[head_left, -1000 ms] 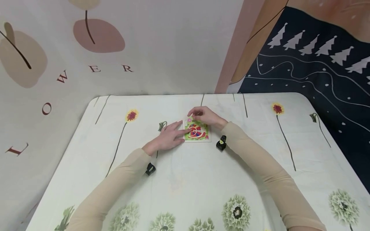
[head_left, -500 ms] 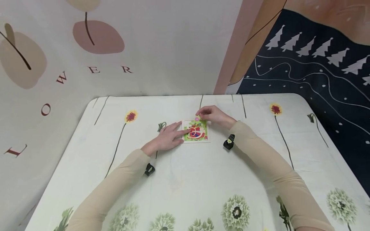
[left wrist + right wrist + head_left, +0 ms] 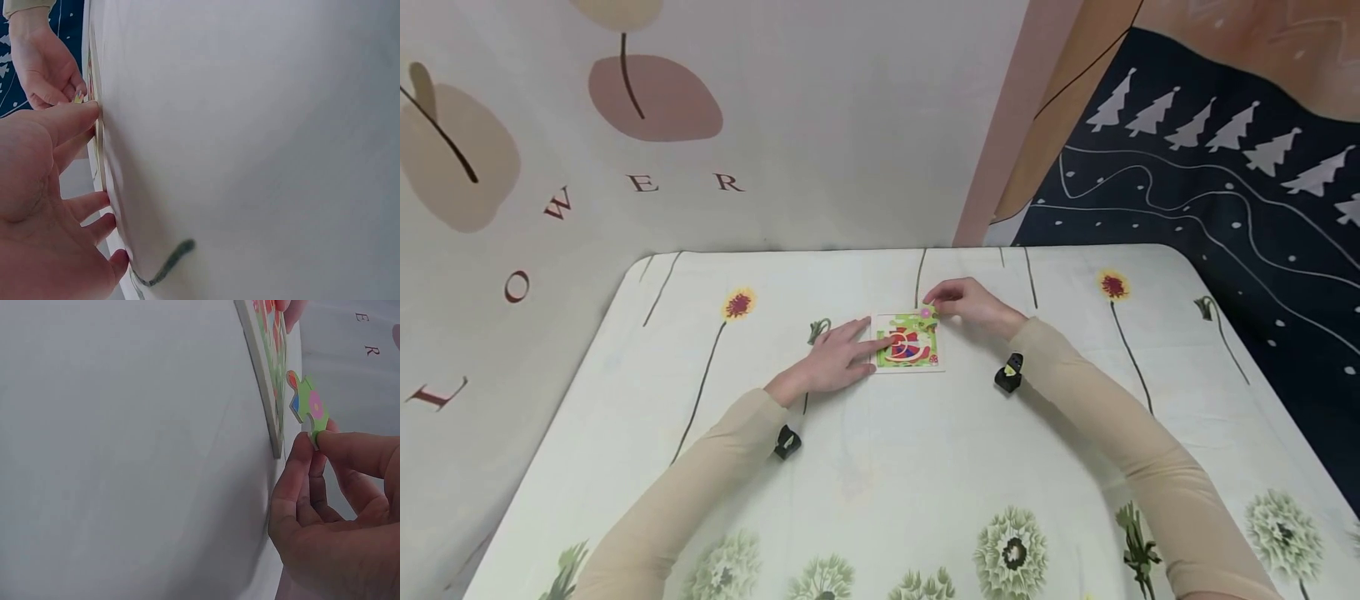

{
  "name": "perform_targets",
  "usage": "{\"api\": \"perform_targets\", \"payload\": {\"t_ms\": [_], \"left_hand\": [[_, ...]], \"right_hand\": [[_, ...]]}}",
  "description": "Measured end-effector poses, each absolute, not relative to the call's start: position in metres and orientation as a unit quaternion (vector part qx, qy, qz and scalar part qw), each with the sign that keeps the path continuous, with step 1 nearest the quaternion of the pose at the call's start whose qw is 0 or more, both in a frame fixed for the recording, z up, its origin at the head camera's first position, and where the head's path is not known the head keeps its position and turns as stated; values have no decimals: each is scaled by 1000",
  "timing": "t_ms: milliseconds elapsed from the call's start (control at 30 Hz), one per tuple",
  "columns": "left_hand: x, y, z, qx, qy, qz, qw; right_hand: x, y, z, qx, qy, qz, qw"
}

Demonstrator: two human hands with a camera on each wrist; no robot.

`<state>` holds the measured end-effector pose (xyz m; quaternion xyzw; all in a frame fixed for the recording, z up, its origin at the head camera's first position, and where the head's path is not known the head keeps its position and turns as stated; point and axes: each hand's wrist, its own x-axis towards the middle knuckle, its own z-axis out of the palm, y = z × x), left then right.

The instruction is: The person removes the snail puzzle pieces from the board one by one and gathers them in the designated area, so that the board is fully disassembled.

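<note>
A small square jigsaw puzzle with a pale frame, green background and red picture lies toward the back of the table. My left hand rests at its left edge, fingers spread, one finger lying across the red picture. Over the puzzle's far right corner, my right hand pinches a puzzle piece between thumb and fingertips. That piece is green with a pink flower and bits of blue and orange. In the right wrist view it is tilted and raised clear of the puzzle board.
A white flower-printed cloth covers the table. Behind it hangs a pale printed backdrop, with a dark tree-patterned cloth at the right. Black wrist cameras are worn under both forearms.
My right hand has moved to the right along the puzzle's far edge, carrying the piece from the upper left to the upper right corner. The left hand has stayed in place.
</note>
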<state>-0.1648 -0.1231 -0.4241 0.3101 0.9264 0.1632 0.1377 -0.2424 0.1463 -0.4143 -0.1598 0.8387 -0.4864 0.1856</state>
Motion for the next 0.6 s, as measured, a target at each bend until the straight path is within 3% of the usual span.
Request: {"api": "perform_targets", "payload": {"t_ms": [600], "left_hand": [[-165,-125,-425,312,923,174,140]], "right_hand": [[-245,180,-412,-143,866,-449,166]]}}
